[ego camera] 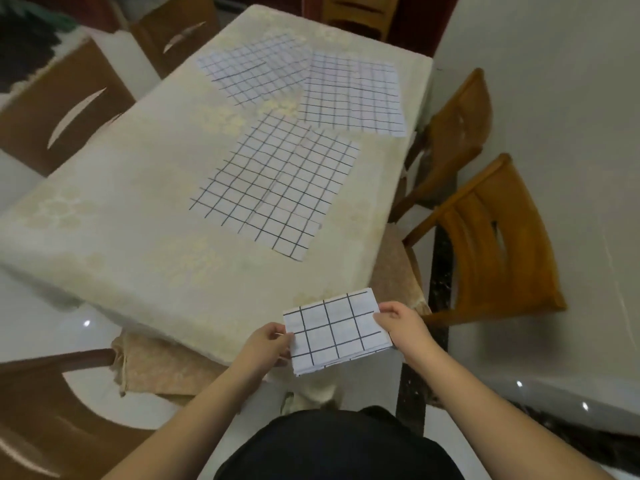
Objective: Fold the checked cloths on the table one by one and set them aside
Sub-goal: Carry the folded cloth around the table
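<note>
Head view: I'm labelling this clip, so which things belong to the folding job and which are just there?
Job: folded cloth held by left hand and right hand; three flat checked cloths.
Just there: table, wooden chairs.

I see a table (138, 209) under a pale yellow tablecloth (104, 188), wooden chairs (502, 244) around it, a glossy white floor (554, 116) reflecting small lights.

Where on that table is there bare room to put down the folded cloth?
The folded cloth is held by left hand and right hand. The table is bare on its whole left half and near edge. The far right is crowded: three flat checked cloths, two overlapping.
</note>
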